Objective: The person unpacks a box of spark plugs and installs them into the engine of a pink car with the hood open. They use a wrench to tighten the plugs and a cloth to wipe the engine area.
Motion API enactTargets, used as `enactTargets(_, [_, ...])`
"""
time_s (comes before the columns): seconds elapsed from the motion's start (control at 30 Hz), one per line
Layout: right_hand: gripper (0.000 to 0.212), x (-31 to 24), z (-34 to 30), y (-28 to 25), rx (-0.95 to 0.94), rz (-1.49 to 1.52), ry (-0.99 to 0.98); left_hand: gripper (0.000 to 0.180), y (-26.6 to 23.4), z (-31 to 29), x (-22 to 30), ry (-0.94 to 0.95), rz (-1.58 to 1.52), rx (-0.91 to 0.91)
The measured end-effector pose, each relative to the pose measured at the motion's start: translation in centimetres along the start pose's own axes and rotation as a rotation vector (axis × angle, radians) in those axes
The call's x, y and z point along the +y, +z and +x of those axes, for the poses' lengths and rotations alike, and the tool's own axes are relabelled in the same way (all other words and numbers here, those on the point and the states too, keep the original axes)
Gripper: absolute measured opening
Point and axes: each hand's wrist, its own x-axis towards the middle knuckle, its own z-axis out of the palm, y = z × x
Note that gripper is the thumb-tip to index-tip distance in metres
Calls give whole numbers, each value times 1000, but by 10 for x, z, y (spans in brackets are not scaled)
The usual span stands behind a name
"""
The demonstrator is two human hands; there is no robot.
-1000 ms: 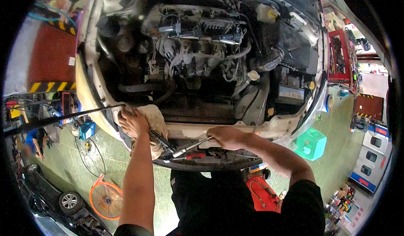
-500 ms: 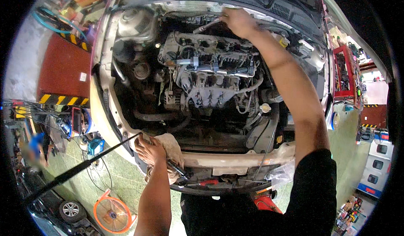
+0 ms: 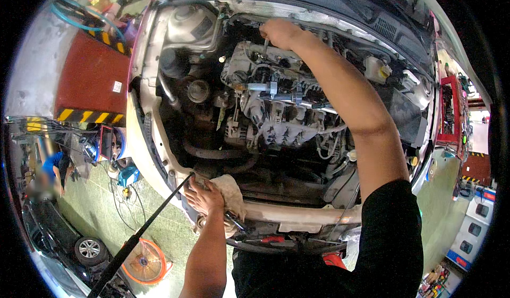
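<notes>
My right hand [image 3: 280,34] is at the back of the engine, fingers closed round the top of a slim silver metal tool [image 3: 266,46]. The tool stands nearly upright, its lower end at the back left of the engine [image 3: 287,93]; its exact kind and tip are hard to make out. My left hand [image 3: 203,196] rests on the front left edge of the car body, fingers stretched out and nothing held. Beside it lies a crumpled beige cloth [image 3: 231,190], and a dark tool [image 3: 235,221] pokes out below.
A black rod [image 3: 141,233] slants from the car's front left corner to the lower left. An orange floor fan [image 3: 144,261] stands there, near a black car [image 3: 48,239] and a person in blue [image 3: 52,165]. A coolant hose [image 3: 218,153] runs through the engine bay.
My right hand has moved left and slightly down, swinging the tool from lying slanted to nearly upright at the engine. My left hand stays by the cloth; the whole view has shifted.
</notes>
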Motion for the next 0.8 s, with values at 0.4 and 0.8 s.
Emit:
enactTargets(0.4, [23, 1, 24, 42, -244, -167, -30, 51, -4, 1, 4, -25, 13, -39])
enactTargets(0.8, [34, 18, 21, 39, -266, -39, 113, 53, 0, 1, 6, 9, -13, -36])
